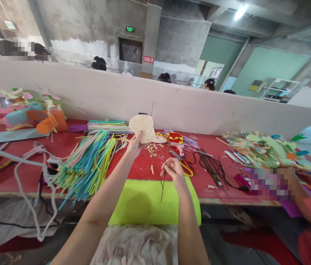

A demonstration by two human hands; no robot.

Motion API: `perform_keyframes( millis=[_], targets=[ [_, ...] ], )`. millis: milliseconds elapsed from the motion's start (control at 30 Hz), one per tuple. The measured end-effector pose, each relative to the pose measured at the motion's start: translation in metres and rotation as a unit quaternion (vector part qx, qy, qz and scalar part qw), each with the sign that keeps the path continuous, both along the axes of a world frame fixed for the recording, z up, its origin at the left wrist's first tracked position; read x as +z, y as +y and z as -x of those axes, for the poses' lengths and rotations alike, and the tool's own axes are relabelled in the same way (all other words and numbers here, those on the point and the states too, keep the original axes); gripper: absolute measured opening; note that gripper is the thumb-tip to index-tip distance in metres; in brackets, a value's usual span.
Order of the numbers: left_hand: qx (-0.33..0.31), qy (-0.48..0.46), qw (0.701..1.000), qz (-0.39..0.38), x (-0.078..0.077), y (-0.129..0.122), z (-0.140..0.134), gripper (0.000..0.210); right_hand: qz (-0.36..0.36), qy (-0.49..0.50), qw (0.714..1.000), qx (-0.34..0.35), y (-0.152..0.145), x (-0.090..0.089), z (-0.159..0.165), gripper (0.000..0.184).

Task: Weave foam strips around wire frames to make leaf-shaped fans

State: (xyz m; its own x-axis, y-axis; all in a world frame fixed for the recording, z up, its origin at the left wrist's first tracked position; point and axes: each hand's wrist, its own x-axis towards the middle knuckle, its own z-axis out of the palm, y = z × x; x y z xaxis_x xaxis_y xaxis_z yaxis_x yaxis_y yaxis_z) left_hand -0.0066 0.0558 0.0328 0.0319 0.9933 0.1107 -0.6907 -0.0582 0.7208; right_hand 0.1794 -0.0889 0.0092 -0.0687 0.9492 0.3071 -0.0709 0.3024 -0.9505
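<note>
Ribbed cream piece [142, 124] held up in the left hand [135, 145], thin dark rods [162, 197] at the right

The left hand reaches forward over the red tabletop [141, 173] and pinches the lower edge of the cream piece, thumb lying on its ribbed face. The piece is raised in front of the white partition [103, 88], rounded at the top.

The right hand [175, 170] is nearer the person, thumb and forefinger drawn together on the rods; whether they grip one or both, I cannot tell. The rods slant and cross just below those fingertips, above a yellow-green sheet [133, 191] at the table's near edge.

Pale crumbs [155, 151] lie scattered between the hands. Scissors [181, 158] with a yellow handle rest just beyond the right hand, and a bunch of dark stems [213, 169] lies farther right. Left of the left arm sits a thick heap of teal, yellow and pink strips [89, 158]. At the far right, another person's arm [300, 191] is near a pile of pale green pieces [265, 145].
</note>
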Motion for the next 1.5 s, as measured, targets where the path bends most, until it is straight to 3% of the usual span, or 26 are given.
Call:
perform_keyframes(
  millis=[100, 167, 300, 400, 533, 700, 800, 900, 1067, 1133, 1233, 1400, 1500],
  targets=[
    [0.025, 0.032, 0.999, -0.024, 0.004, -0.003, 0.000, 0.032, -0.026, -0.099, 0.990, -0.100, 0.007, -0.005, -0.006, 0.028],
    [0.037, 0.054, 0.997, -0.048, 0.007, -0.006, -0.001, 0.032, -0.046, -0.185, 0.965, -0.178, 0.011, -0.008, -0.002, 0.033],
    [0.044, 0.063, 0.995, -0.071, 0.015, -0.016, -0.004, 0.032, -0.079, -0.295, 0.922, -0.238, 0.014, -0.016, 0.021, 0.042],
    [0.078, 0.063, 0.993, -0.056, 0.019, -0.022, -0.005, 0.031, -0.116, -0.319, 0.898, -0.279, 0.016, -0.022, 0.039, 0.033],
    [0.131, 0.082, 0.988, -0.023, 0.021, -0.024, -0.007, 0.030, -0.107, -0.335, 0.877, -0.327, 0.021, -0.027, 0.049, 0.025],
    [0.131, 0.121, 0.983, -0.035, 0.020, -0.029, -0.013, 0.042, -0.107, -0.337, 0.863, -0.360, 0.031, -0.033, 0.050, 0.025],
    [0.092, 0.101, 0.989, -0.064, 0.022, -0.032, -0.017, 0.052, -0.135, -0.296, 0.881, -0.345, 0.033, -0.032, 0.046, 0.030],
    [0.031, 0.074, 0.992, -0.097, 0.026, -0.030, -0.018, 0.064, -0.134, -0.233, 0.915, -0.300, 0.033, -0.024, 0.038, 0.035],
    [0.058, 0.076, 0.987, -0.131, 0.032, -0.017, -0.009, 0.060, -0.055, -0.155, 0.971, -0.172, 0.033, -0.009, 0.027, 0.036],
    [0.029, 0.067, 0.988, -0.132, 0.035, -0.013, -0.004, 0.057, -0.022, -0.128, 0.985, -0.118, 0.033, -0.010, 0.026, 0.035],
    [-0.001, 0.068, 0.992, -0.104, 0.036, -0.009, 0.002, 0.052, 0.008, -0.116, 0.991, -0.069, 0.034, -0.017, 0.028, 0.035],
    [0.098, 0.074, 0.990, -0.073, 0.028, -0.004, 0.007, 0.052, 0.003, -0.170, 0.984, -0.047, 0.031, -0.030, 0.036, 0.037],
    [0.116, 0.083, 0.987, -0.078, 0.024, -0.001, 0.008, 0.051, -0.012, -0.193, 0.979, -0.059, 0.030, -0.033, 0.038, 0.036]
  ],
)
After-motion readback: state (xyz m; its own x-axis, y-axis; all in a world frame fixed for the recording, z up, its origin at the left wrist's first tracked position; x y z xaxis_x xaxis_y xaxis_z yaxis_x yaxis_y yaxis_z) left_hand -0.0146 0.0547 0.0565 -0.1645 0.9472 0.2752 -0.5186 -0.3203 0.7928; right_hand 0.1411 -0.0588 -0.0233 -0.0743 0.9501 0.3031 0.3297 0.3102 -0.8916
